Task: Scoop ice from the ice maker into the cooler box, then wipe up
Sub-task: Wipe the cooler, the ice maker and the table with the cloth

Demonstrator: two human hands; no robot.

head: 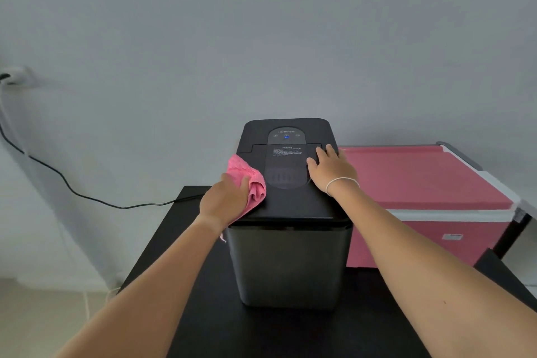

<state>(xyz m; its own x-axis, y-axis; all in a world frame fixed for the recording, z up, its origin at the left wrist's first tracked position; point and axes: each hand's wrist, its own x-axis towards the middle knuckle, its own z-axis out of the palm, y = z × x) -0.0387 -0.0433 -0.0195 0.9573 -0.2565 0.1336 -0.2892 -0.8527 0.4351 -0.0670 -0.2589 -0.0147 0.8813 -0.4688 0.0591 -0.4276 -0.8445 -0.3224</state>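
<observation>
A black ice maker (290, 256) stands on a black table (203, 314) with its lid down. My left hand (225, 202) grips a crumpled pink cloth (247, 180) and presses it on the left side of the lid. My right hand (331, 168) lies flat, fingers spread, on the right side of the lid. To the right stands a pink cooler box (421, 183) with a white rim, its lid closed.
A black power cord (66, 183) runs from a wall socket (14, 75) at the left down to the back of the table. A grey wall stands close behind. The floor shows at the lower left.
</observation>
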